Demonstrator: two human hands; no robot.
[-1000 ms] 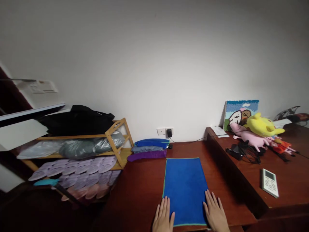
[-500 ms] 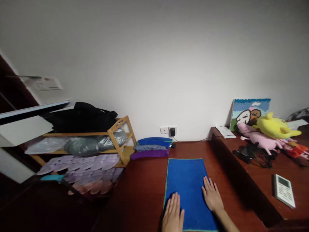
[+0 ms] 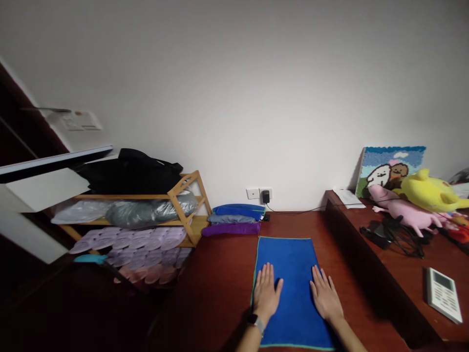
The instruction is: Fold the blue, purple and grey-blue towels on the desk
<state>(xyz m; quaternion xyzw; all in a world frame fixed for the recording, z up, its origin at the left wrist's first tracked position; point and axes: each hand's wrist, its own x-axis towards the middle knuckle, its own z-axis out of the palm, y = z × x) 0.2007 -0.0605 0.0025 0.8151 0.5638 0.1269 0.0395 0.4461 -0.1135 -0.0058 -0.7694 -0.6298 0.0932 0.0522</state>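
1. L hand (image 3: 266, 293) & R hand (image 3: 325, 297): open flat, fingers spread, palms down on blue towel (image 3: 289, 254), gripping nothing.
2. Towel flat on wooden top (image 3: 220, 274), looks smoothed; not folded across yet.

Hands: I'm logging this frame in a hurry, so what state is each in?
Left hand: open, flat on the blue rectangular cloth towel, holding nothing.
Right hand: open, flat on the same towel, holding nothing.

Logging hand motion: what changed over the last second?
The left hand and right hand slid forward along the blue green-edged rectangular cloth; the left moved from its left edge onto it. Nothing was gripped or released. The cloth stayed flat on the reddish wooden surface.
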